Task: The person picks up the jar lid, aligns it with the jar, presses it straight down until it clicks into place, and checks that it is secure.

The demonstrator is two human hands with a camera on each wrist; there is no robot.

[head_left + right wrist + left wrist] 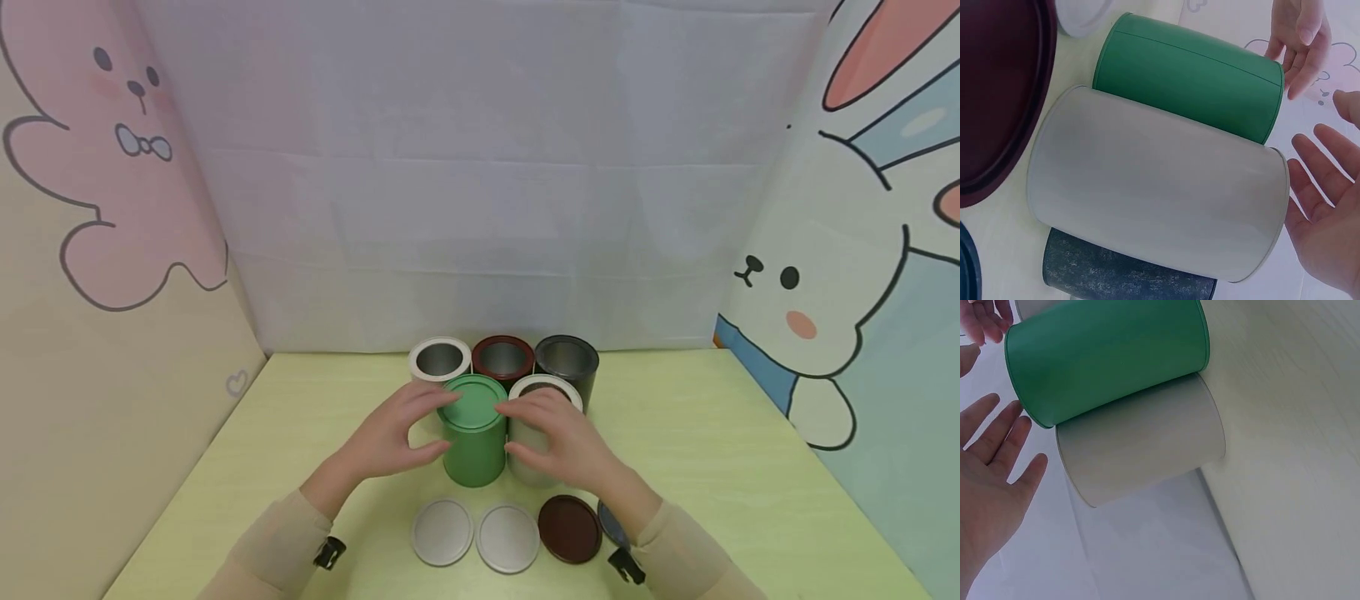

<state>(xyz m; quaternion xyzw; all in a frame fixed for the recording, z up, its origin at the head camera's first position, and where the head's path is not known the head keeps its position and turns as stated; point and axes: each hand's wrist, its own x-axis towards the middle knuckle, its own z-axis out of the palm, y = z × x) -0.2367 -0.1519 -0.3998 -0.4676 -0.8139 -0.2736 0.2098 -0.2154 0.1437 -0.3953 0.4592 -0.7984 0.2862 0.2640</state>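
A green can point(475, 457) stands upright at the front of a cluster, its green lid point(474, 403) sitting on top. My left hand point(393, 429) is at the left side of this lid, fingers spread and fingertips right at the rim. From the other side my right hand point(558, 437) reaches over the front white can point(546, 380), with its fingertips at the lid's right edge. That white can point(1160, 181) is open on top and stands beside the green one. Both hands have relaxed, extended fingers with nothing gripped.
Behind stand three open cans: white point(440, 340), dark red point(502, 340) and black point(567, 340). Before them lie two whitish lids point(442, 533), a dark brown lid point(570, 529) and a blue-grey lid point(612, 525), partly hidden by my right arm. A white cloth wall point(487, 208) rises behind.
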